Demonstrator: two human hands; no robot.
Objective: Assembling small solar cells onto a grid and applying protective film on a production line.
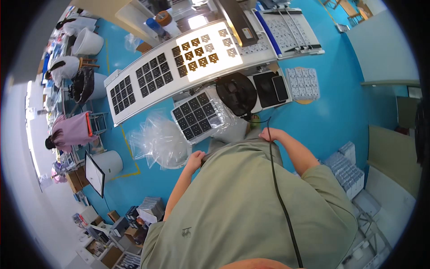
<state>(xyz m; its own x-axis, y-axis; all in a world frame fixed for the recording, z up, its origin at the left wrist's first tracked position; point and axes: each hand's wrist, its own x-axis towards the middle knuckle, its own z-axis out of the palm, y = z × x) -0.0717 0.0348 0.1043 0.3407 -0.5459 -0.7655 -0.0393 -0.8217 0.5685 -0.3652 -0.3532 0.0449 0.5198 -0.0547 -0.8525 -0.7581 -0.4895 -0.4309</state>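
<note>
My left hand is closed at the left side of my green shirt, gripping its hem. On the other side, my right hand pinches the hem as well, next to a black cable that runs down my front. Just ahead of me, a white tray carries rows of black square pieces. Clear plastic bags bulge beside it, close to my left hand. Beyond stretches a long white conveyor-like table with groups of black squares, some under a bright light.
A round black object and a phone lie near the table's front edge. Stacked grey-white packs stand at right. A white bin and a framed panel are at left. Another person sits farther left.
</note>
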